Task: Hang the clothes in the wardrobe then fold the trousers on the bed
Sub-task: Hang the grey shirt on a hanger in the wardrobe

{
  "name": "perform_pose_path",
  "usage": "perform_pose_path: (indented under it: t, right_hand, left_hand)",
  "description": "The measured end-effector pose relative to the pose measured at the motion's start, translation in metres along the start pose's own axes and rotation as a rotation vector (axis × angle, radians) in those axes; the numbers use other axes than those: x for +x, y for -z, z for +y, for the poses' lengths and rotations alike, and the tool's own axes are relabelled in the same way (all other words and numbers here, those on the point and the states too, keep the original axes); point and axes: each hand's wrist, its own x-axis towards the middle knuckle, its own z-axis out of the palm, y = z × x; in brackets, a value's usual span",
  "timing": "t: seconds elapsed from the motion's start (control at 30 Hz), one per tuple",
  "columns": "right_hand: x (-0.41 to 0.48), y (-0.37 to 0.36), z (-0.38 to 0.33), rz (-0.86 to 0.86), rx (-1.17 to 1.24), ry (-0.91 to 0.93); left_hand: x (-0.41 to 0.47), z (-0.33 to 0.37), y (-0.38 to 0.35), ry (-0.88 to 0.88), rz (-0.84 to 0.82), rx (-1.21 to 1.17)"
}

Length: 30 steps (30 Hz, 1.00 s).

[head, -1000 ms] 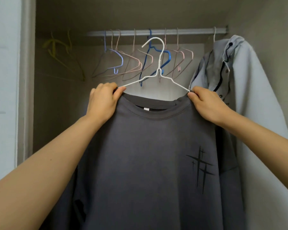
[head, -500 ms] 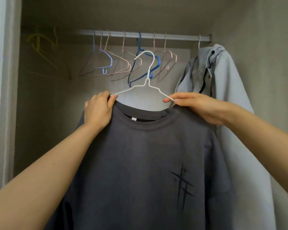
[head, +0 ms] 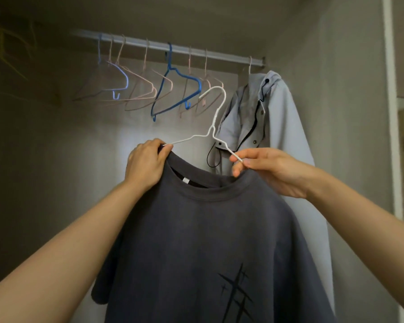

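A T-shirt (head: 196, 241) is gripped by the left hand (head: 145, 164), its wire hanger (head: 216, 117) pinched by the right hand (head: 273, 171). A jacket (head: 282, 117) is hung in the wardrobe (head: 45, 159).

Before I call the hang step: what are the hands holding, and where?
The left hand grips the T-shirt at the shoulder, over one end of the hanger. The right hand pinches the hanger's other arm, just above the collar.
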Motion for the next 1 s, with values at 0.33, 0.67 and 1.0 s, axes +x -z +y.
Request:
perform_pose_path:
  t: [0.33,0.67,1.0]
  right_hand:
    - [-0.01,-0.016,-0.003,0.403,-0.014,0.037]
    - [0.034,-0.015,-0.005,0.688,-0.114,0.039]
    - [0.114,0.004,-0.026,0.941,-0.047,0.127]
  left_hand:
    - [-0.014,0.02,-0.043,0.016,-0.341,-0.151]
    - [-0.044,0.062,-0.039,-0.143,-0.662,-0.543]
    - [-0.02,0.09,-0.022,-0.04,-0.729,-0.758]
